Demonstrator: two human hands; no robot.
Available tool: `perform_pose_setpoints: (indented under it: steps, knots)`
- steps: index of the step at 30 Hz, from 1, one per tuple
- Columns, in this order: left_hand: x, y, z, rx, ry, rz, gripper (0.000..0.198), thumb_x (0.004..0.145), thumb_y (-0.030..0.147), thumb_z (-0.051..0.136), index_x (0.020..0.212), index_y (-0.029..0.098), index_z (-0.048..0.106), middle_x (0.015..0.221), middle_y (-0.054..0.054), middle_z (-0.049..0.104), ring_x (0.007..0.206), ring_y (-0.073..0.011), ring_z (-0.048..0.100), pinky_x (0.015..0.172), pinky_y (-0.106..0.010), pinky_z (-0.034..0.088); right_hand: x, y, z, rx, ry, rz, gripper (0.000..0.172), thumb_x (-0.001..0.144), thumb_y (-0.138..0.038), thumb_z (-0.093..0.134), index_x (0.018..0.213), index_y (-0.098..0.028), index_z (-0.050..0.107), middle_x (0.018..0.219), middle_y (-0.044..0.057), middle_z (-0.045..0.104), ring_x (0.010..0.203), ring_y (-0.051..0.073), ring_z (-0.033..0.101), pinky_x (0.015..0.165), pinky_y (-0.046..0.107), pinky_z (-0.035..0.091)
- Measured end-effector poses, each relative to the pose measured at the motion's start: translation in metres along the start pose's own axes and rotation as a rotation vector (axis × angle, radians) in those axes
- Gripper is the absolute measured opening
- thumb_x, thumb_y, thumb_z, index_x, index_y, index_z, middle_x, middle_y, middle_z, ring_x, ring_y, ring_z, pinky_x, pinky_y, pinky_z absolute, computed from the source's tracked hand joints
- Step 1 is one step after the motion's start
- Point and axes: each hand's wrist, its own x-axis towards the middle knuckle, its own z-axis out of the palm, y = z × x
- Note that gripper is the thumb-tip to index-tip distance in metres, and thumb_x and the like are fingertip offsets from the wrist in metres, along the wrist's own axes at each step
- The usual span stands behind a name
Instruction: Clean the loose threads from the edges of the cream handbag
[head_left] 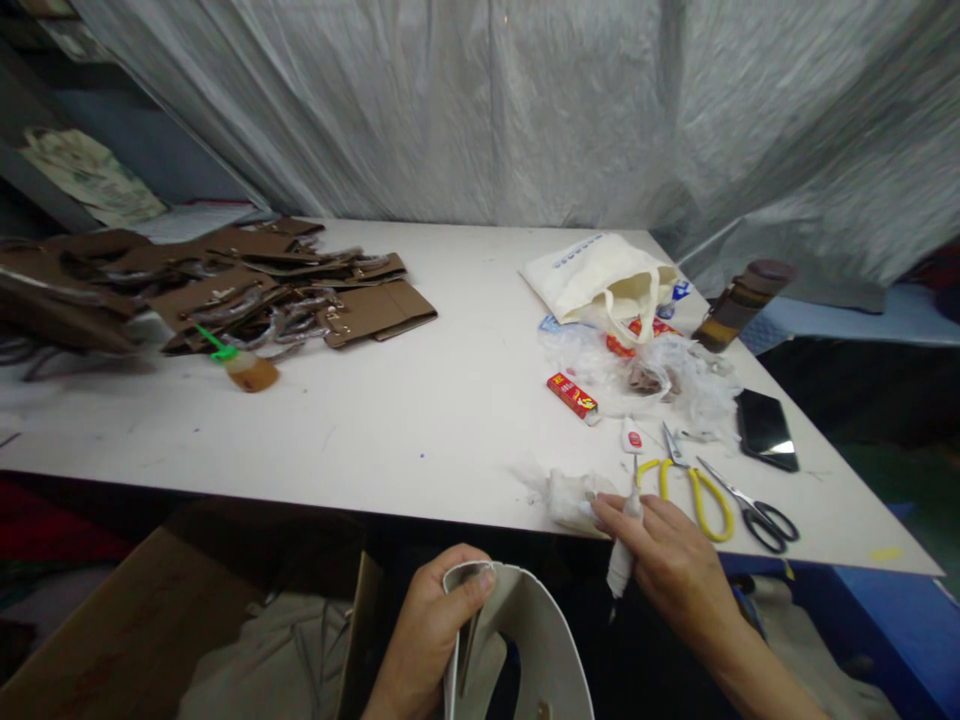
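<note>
Ok, left hand pinching rim of grey panel, thumb on top, below near edge of table. Panel looks light, semi-stiff, smooth: grip at curved rim, avoid creasing. Right hand closed round white tube at table's near edge; likely soft, hold mid-body.

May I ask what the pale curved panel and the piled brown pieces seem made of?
Pale curved panel, pinched by the left hand: probably faux leather, matte, bending smoothly, clean-cut edge. Piled brown pieces: stiff, matte, likely leather or board; small metal clasps glint.
</note>
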Motion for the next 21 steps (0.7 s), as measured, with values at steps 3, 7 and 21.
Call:
perform_pose_setpoints:
  steps: [3,7,21]
  knots:
    - [0.0000,0.0007,-0.0008,-0.010,0.007,-0.003,0.040,0.071,0.052,0.087,0.080,0.017,0.070,0.059,0.002,0.059,0.053,-0.0110,0.051,0.055,-0.022,0.041,0.0026,-0.0024,-0.0016,-0.016,-0.011,0.006,0.044,0.095,0.006,0.043,0.124,-0.017,0.065,0.111,0.009,0.076,0.092,0.026,0.061,0.081,0.037,0.048]
    - [-0.0012,0.0031,-0.0008,-0.022,0.005,-0.007,0.040,0.070,0.051,0.088,0.079,0.017,0.070,0.059,0.002,0.059,0.054,-0.0113,0.051,0.055,-0.022,0.041,0.0027,-0.0037,-0.0009,-0.044,-0.013,0.023,0.037,0.098,0.001,0.048,0.124,-0.019,0.065,0.105,0.009,0.075,0.089,0.026,0.060,0.079,0.038,0.045]
    - [-0.0057,0.0043,0.0003,-0.043,0.023,-0.021,0.039,0.070,0.049,0.088,0.081,0.016,0.070,0.060,0.002,0.060,0.054,-0.0119,0.052,0.054,-0.022,0.040,0.0065,-0.0044,-0.0037,-0.079,-0.057,0.028,0.034,0.096,0.000,0.050,0.121,-0.015,0.068,0.089,0.009,0.071,0.080,0.025,0.056,0.072,0.038,0.040]
